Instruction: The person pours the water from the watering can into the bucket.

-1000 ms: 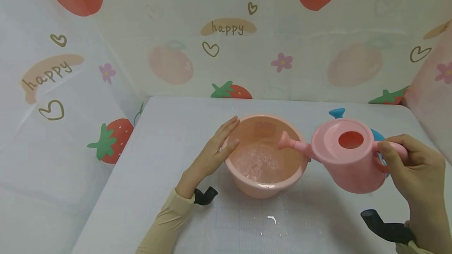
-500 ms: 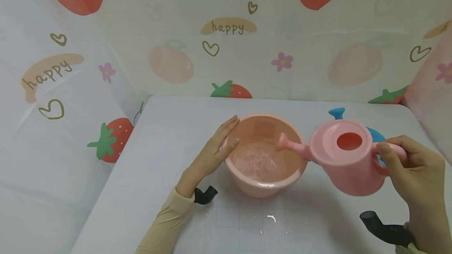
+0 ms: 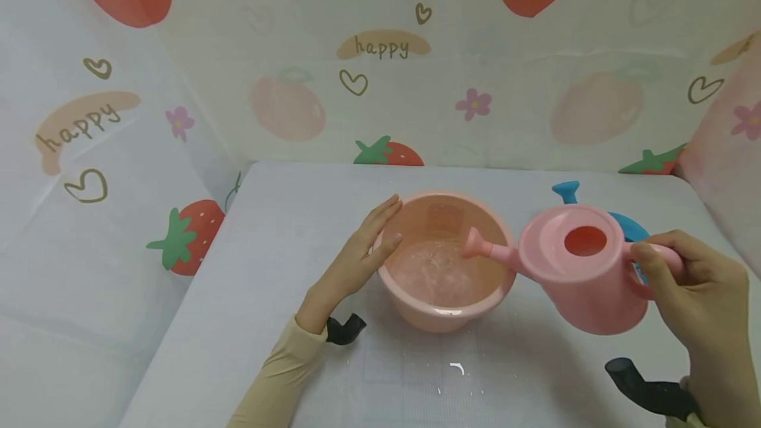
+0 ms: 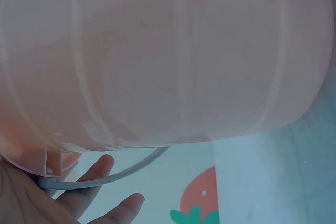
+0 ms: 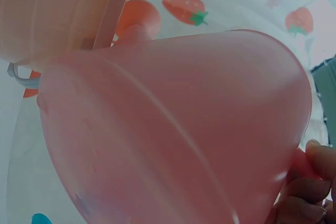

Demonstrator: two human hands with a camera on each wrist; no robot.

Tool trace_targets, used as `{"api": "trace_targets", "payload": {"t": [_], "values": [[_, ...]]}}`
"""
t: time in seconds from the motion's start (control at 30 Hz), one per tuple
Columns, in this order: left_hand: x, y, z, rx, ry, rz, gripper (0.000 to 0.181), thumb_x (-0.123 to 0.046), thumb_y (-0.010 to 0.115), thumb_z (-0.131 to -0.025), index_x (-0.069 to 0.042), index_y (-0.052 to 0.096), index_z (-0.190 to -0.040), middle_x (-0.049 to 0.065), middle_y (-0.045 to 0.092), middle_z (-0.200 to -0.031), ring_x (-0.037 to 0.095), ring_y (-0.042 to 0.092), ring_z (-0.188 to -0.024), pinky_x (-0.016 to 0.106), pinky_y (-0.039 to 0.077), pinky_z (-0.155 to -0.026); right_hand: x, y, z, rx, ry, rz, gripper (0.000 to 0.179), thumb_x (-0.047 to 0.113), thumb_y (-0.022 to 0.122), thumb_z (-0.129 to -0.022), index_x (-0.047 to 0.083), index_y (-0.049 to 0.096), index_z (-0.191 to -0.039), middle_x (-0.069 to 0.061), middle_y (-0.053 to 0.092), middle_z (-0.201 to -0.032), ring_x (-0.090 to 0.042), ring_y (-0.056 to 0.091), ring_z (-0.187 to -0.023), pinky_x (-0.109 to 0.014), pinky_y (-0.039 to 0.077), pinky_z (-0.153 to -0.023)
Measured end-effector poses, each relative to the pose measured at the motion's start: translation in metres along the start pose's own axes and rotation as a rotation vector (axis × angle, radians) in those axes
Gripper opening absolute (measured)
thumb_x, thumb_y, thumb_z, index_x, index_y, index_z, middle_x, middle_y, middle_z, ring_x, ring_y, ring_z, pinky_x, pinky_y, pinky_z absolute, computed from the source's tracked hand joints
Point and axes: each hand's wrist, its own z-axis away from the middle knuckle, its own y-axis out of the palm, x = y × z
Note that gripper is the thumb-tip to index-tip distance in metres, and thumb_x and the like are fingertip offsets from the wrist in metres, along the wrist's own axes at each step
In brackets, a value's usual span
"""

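Observation:
A peach-pink basin (image 3: 448,312) with rippling water (image 3: 436,273) in its bottom stands mid-table. My left hand (image 3: 362,249) rests on the basin's left rim, fingers extended and thumb over the inside. In the left wrist view, its fingers (image 4: 123,211) reach past the basin's grey handle (image 4: 100,182). On the right, my right hand (image 3: 701,279) grips the handle of a pink watering can (image 3: 588,289), thumb on top. The can is held above the table, nearly upright, its spout (image 3: 490,249) reaching over the basin's right side. Its round top opening faces up.
Behind the pink can stands a blue object with a flared, spout-like tip (image 3: 567,190), mostly hidden. Water drops (image 3: 456,368) lie on the white table (image 3: 285,216) in front of the basin. Sheets printed with strawberries (image 3: 392,152) hang behind and at both sides.
The watering can has shifted slightly left and down in my right hand, its spout tip a little further over the basin. The water's ripples changed. My left hand stayed put.

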Motion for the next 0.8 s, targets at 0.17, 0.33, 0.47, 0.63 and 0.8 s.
{"api": "trace_targets", "payload": {"t": [0.17, 0.33, 0.47, 0.63, 0.8], "values": [[-0.0008, -0.0019, 0.0007, -0.007, 0.006, -0.003, 0.064, -0.057, 0.036, -0.094, -0.023, 0.027, -0.147, -0.008, 0.02, -0.153, 0.007, 0.016, -0.14, 0.047, 0.023, -0.11, 0.0007, 0.0016, -0.0009, 0.0, -0.009, 0.002, 0.013, -0.012, 0.061, -0.08, 0.0, 0.066, -0.079, 0.01, 0.056, -0.068, -0.002, 0.044, -0.054, -0.007, 0.04, -0.05], [0.0004, -0.0025, 0.0007, -0.008, 0.012, -0.002, 0.063, -0.056, 0.036, -0.094, -0.023, 0.027, -0.147, -0.008, 0.02, -0.153, 0.007, 0.016, -0.14, 0.047, 0.023, -0.11, 0.0005, 0.0022, -0.0021, 0.002, -0.015, 0.015, 0.008, -0.01, 0.062, -0.081, -0.003, 0.065, -0.078, 0.01, 0.056, -0.067, -0.002, 0.043, -0.052, -0.008, 0.039, -0.048], [0.0012, -0.002, 0.0007, 0.003, 0.009, 0.014, 0.064, -0.056, 0.036, -0.094, -0.022, 0.026, -0.147, -0.009, 0.019, -0.154, 0.008, 0.016, -0.14, 0.048, 0.023, -0.11, 0.0002, 0.0019, -0.0013, 0.003, -0.007, 0.047, 0.007, -0.009, 0.062, -0.081, -0.004, 0.064, -0.078, 0.012, 0.055, -0.068, -0.001, 0.042, -0.053, -0.008, 0.038, -0.048], [0.0011, -0.0009, 0.001, 0.009, 0.009, 0.028, 0.065, -0.056, 0.036, -0.094, -0.021, 0.026, -0.147, -0.01, 0.018, -0.153, 0.008, 0.015, -0.14, 0.048, 0.023, -0.11, 0.0005, 0.001, -0.0009, 0.006, 0.039, 0.075, 0.011, -0.01, 0.062, -0.081, 0.0, 0.066, -0.079, 0.013, 0.057, -0.069, -0.002, 0.043, -0.053, -0.008, 0.039, -0.048], [0.0002, -0.0005, 0.0009, 0.009, 0.014, 0.035, 0.064, -0.054, 0.037, -0.094, -0.02, 0.027, -0.147, -0.014, 0.018, -0.153, 0.008, 0.016, -0.14, 0.048, 0.022, -0.11, 0.0013, 0.0006, -0.0029, 0.011, 0.084, 0.1, 0.016, -0.009, 0.063, -0.081, 0.006, 0.066, -0.077, 0.014, 0.056, -0.066, -0.002, 0.042, -0.052, -0.009, 0.038, -0.046]]}}
